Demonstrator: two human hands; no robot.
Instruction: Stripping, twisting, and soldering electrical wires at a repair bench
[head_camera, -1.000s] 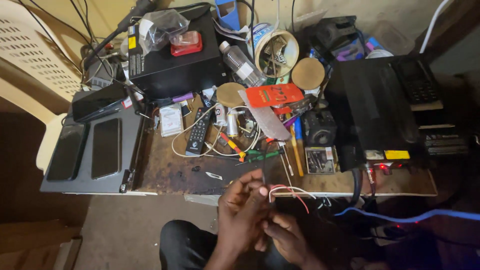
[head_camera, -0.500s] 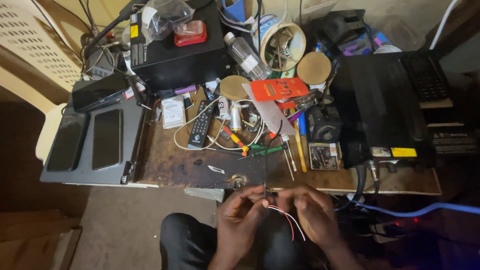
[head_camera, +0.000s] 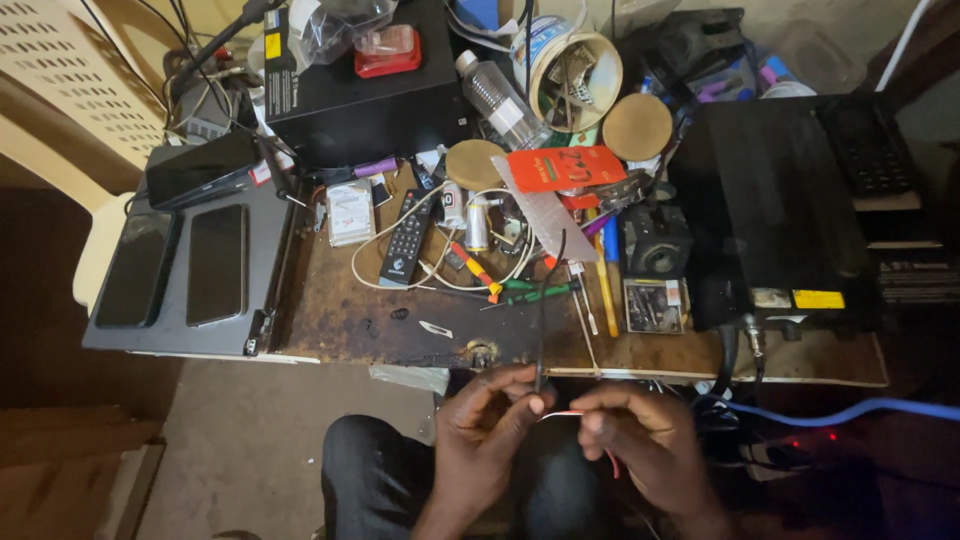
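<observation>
Below the front edge of a worn brown workbench, both hands meet over my lap. My left hand pinches thin red and white wires together with a black wire that runs up onto the bench. My right hand grips the other end of the thin wires, and a red strand hangs below its fingers. The hands are a few centimetres apart.
The bench holds a black remote, screwdrivers, a white cable loop, a clear bottle, a cup of parts, black boxes and a grey laptop with two phones on it. A blue cable runs at the right.
The hands separated while stretching the thin wires, then came closer together near the bench edge. The view shifted slightly downward and closer.
</observation>
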